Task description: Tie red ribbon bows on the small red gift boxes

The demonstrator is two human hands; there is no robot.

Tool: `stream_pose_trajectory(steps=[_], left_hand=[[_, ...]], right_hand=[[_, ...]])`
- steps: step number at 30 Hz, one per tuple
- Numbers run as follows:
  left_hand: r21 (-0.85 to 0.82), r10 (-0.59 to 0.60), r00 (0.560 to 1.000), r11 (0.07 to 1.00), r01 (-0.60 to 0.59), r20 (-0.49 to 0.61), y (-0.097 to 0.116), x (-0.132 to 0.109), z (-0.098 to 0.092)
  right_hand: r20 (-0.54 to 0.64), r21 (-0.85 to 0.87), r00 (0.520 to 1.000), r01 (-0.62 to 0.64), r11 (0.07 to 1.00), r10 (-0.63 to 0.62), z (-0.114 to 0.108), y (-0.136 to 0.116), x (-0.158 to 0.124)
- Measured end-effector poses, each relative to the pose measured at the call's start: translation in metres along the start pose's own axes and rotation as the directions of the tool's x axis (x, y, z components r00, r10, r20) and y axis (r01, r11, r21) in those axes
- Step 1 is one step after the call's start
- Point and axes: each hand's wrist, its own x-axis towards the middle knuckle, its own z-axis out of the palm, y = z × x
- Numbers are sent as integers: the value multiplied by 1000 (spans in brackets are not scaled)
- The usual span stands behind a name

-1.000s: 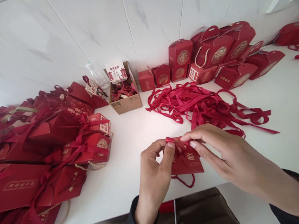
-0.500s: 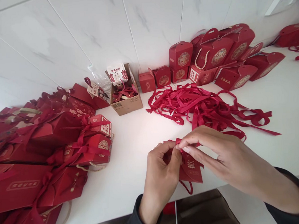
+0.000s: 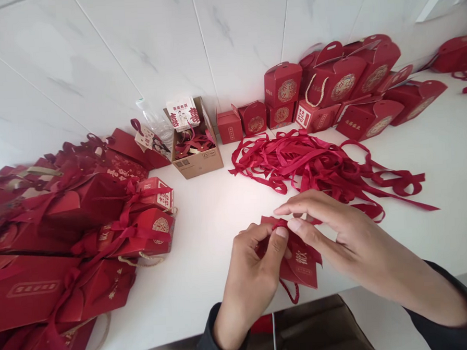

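Observation:
A small red gift box (image 3: 303, 268) with gold characters sits near the table's front edge, a dark red cord loop hanging from its lower side. My left hand (image 3: 257, 267) is closed at the top of this box, thumb and index finger pinching a red ribbon (image 3: 280, 223) there. Over the box's right side hovers my right hand (image 3: 338, 232), its index finger stretched out and parted from the thumb. The thumb tip is close beside the ribbon; whether it touches I cannot tell. Part of the box is covered by my fingers.
Loose red ribbons (image 3: 315, 163) lie heaped beyond my hands. A cardboard box (image 3: 199, 163) with cards and ribbon pieces stands by the tiled wall. Ribbon-tied red boxes (image 3: 90, 208) crowd the left side. More red boxes (image 3: 338, 80) are stacked at the back right.
My right index finger and thumb have parted and come off the ribbon they pinched. My left hand keeps its pinch, and more of the box's lettering shows.

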Motion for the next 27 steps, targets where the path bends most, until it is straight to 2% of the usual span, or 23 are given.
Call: stream_pose_trajectory(steps=[5, 11, 13, 17, 27], left_hand=[[-91, -48, 999, 995, 49, 14, 0, 1, 0], [-148, -117, 992, 983, 111, -36, 1, 2, 1], [-186, -133, 990, 975, 122, -45, 1, 2, 2], [-249, -156, 987, 958, 140, -45, 1, 3, 1], [-238, -127, 991, 964, 115, -36, 0, 1, -1]], right_hand=[[-16, -7, 996, -89, 996, 89, 2, 2, 0], [-81, 17, 989, -123, 992, 124, 3, -4, 0], [-113, -1, 988, -105, 995, 104, 4, -5, -2], [-137, -57, 991, 5, 998, -12, 6, -5, -7], [-32, -91, 992, 120, 989, -124, 9, 2, -15]])
